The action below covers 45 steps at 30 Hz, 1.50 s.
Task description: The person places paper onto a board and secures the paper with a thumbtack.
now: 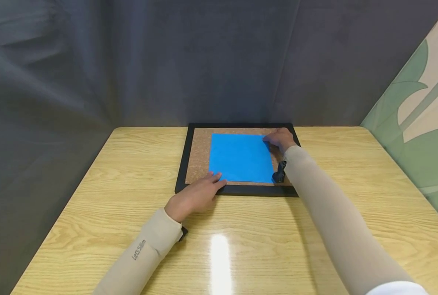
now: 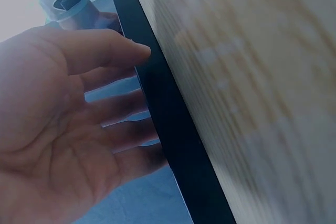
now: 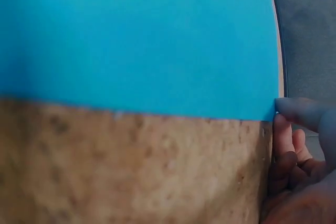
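Note:
A square sheet of blue paper [image 1: 241, 157] lies on a black-framed cork board [image 1: 198, 151] at the far side of the table. At the sheet's far right corner, my right hand [image 1: 281, 138] pinches the paper between finger and thumb. In the right wrist view the fingertips meet at the corner of the blue paper [image 3: 157, 45], the other fingers curled below. My left hand [image 1: 197, 194] rests its fingertips on the sheet's near left corner, across the frame's near edge. From the left wrist, the left hand [image 2: 79, 114] shows extended fingers, with the thumb against the black frame [image 2: 168, 114].
The board stands on a light wood table [image 1: 138, 164], close to the dark grey curtain [image 1: 204, 61] behind it. A wall with green leaf shapes [image 1: 425, 123] rises on the right. A black wrist device [image 1: 279, 172] is on the right wrist.

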### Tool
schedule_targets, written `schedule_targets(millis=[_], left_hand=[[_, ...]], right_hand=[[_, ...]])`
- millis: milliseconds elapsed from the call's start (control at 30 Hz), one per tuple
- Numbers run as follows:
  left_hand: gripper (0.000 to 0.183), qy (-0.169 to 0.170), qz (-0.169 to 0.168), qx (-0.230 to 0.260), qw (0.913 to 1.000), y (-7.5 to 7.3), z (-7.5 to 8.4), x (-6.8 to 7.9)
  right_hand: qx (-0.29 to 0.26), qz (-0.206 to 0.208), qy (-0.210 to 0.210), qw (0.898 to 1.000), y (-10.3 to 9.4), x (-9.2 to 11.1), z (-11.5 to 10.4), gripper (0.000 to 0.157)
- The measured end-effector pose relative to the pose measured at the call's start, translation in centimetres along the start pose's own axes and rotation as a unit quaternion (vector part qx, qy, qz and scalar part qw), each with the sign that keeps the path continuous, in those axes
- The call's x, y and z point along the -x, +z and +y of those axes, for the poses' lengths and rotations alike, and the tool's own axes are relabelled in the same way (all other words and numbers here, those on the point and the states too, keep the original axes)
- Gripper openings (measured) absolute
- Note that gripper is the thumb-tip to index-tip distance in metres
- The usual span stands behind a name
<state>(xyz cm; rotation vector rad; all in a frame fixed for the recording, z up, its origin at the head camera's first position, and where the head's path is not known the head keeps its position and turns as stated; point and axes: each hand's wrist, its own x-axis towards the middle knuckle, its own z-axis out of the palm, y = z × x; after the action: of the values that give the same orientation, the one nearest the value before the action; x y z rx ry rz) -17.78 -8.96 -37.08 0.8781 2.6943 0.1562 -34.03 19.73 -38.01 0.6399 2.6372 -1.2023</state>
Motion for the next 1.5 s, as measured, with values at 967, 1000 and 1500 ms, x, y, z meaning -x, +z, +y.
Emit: schedule_targets(millis=[967,1000,1500], left_hand=[[0.054,-0.001,-0.012,0.011,0.9999,0.1,-0.6,0.0],[0.054,-0.001,-0.013,0.014,0.9998,0.2,-0.6,0.0],[0.054,-0.005,-0.01,0.007,0.9999,0.2,-0.7,-0.7]], right_hand=[[0.048,-0.068,-0.096,0.992,0.2,-1.7,1.0,0.037],[0.044,-0.088,-0.104,0.99,0.0,-1.5,1.0,0.037],[0.14,-0.048,-0.33,0.932,-1.3,9.5,2.8,0.035]])
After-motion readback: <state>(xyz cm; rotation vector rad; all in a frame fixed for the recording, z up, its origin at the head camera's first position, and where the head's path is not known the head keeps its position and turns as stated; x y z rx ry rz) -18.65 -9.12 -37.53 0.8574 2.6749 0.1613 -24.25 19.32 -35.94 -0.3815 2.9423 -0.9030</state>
